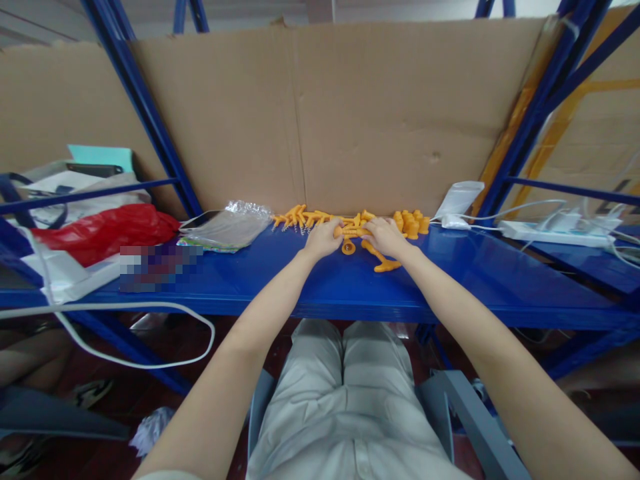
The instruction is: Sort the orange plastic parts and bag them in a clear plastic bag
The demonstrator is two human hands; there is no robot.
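Note:
Both hands meet over the blue shelf top, closed on an orange plastic piece (353,232) that spans the gap between them. My left hand (324,239) grips its left end, my right hand (384,236) its right end. Just below lies a round orange cup-like part (349,247) with a dark middle. A branched orange piece (384,265) rests below my right hand. Behind and left is a row of branched orange pieces (295,217), some with small metal chains. Several orange cup-shaped parts (413,225) stand together to the right of my right hand.
A cardboard sheet (350,120) walls off the back. On the left are plastic bags (230,227) with a phone (203,219), and a red bag (110,230). To the right sit a white adapter (455,221) and a power strip (555,230) with cables. A white cable (150,365) hangs at front left.

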